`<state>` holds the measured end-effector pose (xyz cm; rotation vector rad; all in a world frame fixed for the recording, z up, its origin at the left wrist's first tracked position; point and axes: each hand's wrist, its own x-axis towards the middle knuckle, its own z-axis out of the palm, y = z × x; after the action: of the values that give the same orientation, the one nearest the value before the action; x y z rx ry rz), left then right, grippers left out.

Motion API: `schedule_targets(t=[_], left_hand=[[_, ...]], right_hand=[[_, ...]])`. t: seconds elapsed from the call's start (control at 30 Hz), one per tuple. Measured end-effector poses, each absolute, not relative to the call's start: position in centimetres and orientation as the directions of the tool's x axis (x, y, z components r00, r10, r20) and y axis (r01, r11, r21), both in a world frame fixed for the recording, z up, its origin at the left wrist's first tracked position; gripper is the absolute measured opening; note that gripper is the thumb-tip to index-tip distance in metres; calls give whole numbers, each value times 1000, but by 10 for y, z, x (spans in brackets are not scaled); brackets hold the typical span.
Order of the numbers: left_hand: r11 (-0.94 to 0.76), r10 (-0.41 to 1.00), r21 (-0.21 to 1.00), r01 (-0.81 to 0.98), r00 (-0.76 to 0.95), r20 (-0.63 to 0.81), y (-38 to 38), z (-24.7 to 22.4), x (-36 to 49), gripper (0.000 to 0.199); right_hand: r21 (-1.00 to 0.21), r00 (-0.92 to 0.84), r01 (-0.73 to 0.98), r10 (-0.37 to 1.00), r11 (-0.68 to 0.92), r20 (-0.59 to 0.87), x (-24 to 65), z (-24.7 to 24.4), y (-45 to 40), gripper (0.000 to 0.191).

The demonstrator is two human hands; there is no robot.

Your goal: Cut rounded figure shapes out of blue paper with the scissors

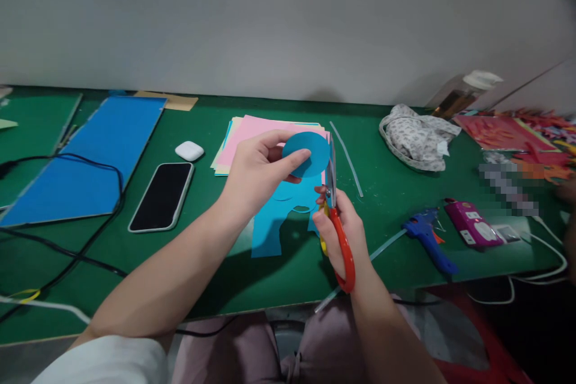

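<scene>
A person works with paper and scissors at a green bench set against a pale wall. The left hand pinches a round blue paper disc, its grip clamped with the thumb on the near face and fingers behind. The disc is raised over a layered stack of paper in pink, cream and blue, near the middle of the bench. The right hand's grip is closed around the scissors, red on one handle and yellow on the other, with the blades pointing away from the person, at the disc's right edge (whether they touch the paper is hard to tell). Beneath the hands, a blue sheet with curved cut-outs lies partly over the stack.

To the left rest a dark-screened phone, a small white case and a large blue board crossed by a black cable. A thin translucent stick lies just right of the stack. Farther right are a blue glue gun, a magenta box, a bundled patterned cloth and, behind it, a white-capped bottle leaning at a tilt.
</scene>
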<state>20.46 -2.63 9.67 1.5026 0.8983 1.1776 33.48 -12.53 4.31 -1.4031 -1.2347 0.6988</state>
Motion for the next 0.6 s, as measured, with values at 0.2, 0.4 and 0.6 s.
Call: schedule_targets(t=[0.2,0.4,0.6], left_hand=[[-226,945,974,-15,239,223,-26,98,204,29],[-236,944,971,-30,230,237,-25,98,204,28],[-236,946,972,-25,224,235,-25,98,203,29]], right_hand=[[-952,291,280,934,123,206,334,45,-125,47],[-957,289,267,939,111,189,334,43,-126,49],[-960,294,255,937,112,188,334,44,-126,49]])
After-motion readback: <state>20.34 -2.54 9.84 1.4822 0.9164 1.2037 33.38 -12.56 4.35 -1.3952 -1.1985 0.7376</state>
